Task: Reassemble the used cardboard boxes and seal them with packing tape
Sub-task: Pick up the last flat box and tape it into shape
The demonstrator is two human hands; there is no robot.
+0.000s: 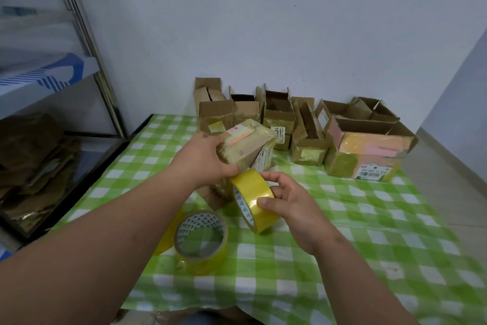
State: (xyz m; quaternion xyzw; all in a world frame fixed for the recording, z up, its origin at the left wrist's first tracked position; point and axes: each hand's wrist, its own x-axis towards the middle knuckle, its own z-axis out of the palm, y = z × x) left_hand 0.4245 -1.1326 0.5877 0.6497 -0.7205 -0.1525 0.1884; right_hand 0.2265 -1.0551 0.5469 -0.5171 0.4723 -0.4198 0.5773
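My left hand (208, 158) grips a small cardboard box (247, 144) covered in old yellowish tape, tilted above the table. Just below it, my right hand (287, 202) holds a roll of yellow packing tape (254, 199) on edge, thumb on its outer face and fingers over the top. The roll's upper edge sits right at the box's lower corner. A second yellow tape roll (201, 239) lies flat on the green checked tablecloth (369, 232) in front of my left forearm.
Several open used cardboard boxes (279, 113) stand in a row along the white wall at the table's far edge, the biggest one (369, 150) at the right. A metal shelf (52, 66) with flattened cardboard (34, 166) stands at the left.
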